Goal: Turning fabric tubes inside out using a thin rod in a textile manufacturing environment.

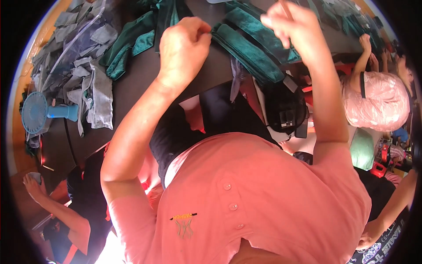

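My left hand [184, 47] is raised over the dark table with its fingers curled together. What it pinches, if anything, is hidden. Folded strips of dark green velvet [248, 53] lie just right of it, and another green velvet bundle [132, 46] is to its left. At the upper right, my right hand [294, 26] hovers above the velvet strips, slightly blurred. A thin brown stick-like thing [286, 9] shows between its thumb and fingers; its exact kind cannot be made out.
Grey cloth pieces [99, 94] are heaped at the left, partly under clear plastic. A small blue fan [36, 112] lies by them. A black bag [285, 105] is below the table edge. Other people work nearby, one in a patterned pink top [380, 101] at the right.
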